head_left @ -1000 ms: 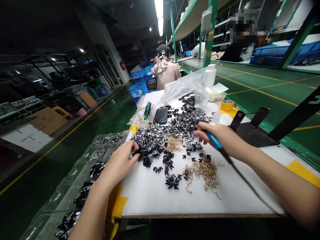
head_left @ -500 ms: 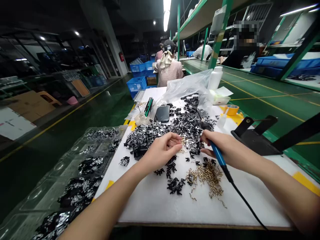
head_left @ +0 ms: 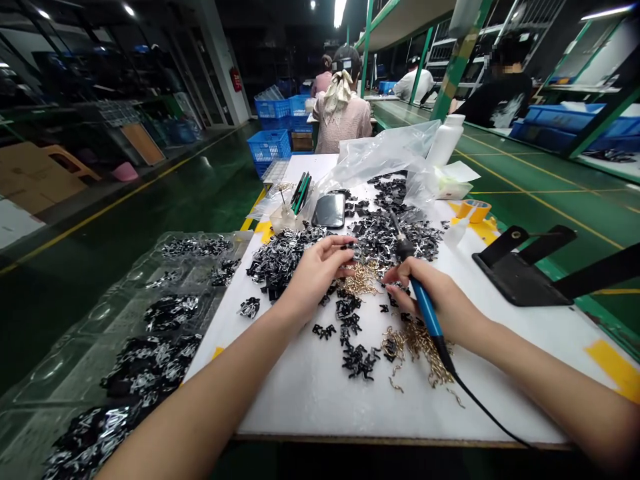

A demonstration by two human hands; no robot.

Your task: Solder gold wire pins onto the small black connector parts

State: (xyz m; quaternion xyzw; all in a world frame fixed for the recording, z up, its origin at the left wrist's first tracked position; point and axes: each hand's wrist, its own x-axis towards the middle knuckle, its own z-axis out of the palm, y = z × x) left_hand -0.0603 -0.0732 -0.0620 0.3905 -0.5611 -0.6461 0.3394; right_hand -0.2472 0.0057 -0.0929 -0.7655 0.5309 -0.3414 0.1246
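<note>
My left hand (head_left: 320,270) is closed, its fingertips pinching a small dark part (head_left: 352,249) above a heap of black and silver parts (head_left: 285,260). A blue-handled soldering iron (head_left: 427,308) lies in my right hand (head_left: 435,287), its tip pointing up and away over the heap. The thumb and forefinger of that hand are near small black pieces. Between the hands lies a pile of gold pieces (head_left: 361,279). More gold pieces (head_left: 425,350) are spread below my right hand, beside black clips (head_left: 360,360) on the white tabletop (head_left: 310,400).
A phone (head_left: 329,210), green pens (head_left: 301,193), a plastic bag (head_left: 380,157) and a white bottle (head_left: 447,140) stand farther back. On the right are orange tape (head_left: 473,211) and a black stand (head_left: 525,273). Compartment trays (head_left: 135,313) hold parts at left. Several people sit beyond.
The view has shifted slightly. My left hand has lifted from the gold pile with a dark part at its fingertips. My right hand, with the iron, has moved slightly nearer.
</note>
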